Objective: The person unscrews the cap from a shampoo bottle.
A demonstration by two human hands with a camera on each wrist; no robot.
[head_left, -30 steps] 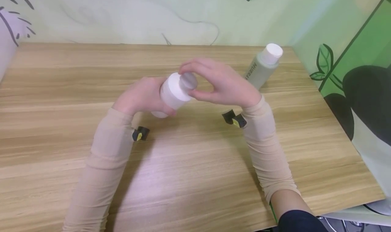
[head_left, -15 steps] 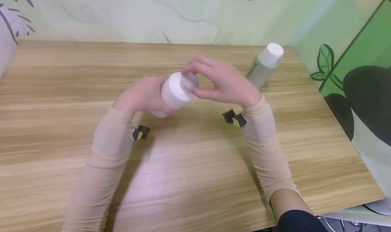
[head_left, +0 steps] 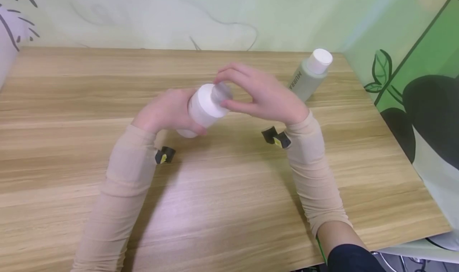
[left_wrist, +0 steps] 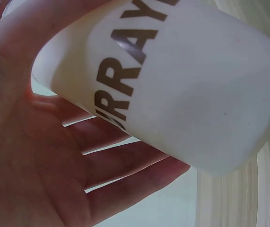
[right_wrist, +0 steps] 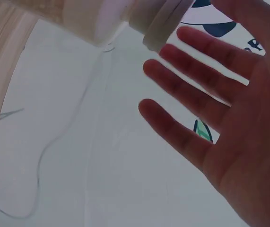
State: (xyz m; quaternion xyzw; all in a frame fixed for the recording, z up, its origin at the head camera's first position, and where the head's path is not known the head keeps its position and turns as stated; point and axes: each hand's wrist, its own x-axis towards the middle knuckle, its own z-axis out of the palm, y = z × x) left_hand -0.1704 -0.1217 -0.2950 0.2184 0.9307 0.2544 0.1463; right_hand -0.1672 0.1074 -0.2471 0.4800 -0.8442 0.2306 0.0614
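Note:
My left hand (head_left: pixel 166 110) grips a white bottle (head_left: pixel 206 108) round its body and holds it tilted, its top leaning to the right. Dark capital letters run across the bottle (left_wrist: pixel 187 90) in the left wrist view, where the fingers of the left hand (left_wrist: pixel 45 156) extend beneath it. At the bottle's top sits a greyish round cap (head_left: pixel 222 92). My right hand (head_left: pixel 263 94) pinches this cap between thumb and fingertips. In the right wrist view several spread fingers of the right hand (right_wrist: pixel 239 109) reach to or below the cap (right_wrist: pixel 165 23).
Behind the right hand stands a second bottle (head_left: pixel 309 79), pale green with a white top and dark lettering. A wood-grain table (head_left: pixel 222 208) lies beneath both arms. The painted wall (head_left: pixel 143 21) rises at its far edge. Small black mounts (head_left: pixel 276 137) stick out from the sleeves.
The right hand's fingers have shifted slightly upward at the cap over the last second. The left hand and its bottle stay almost still.

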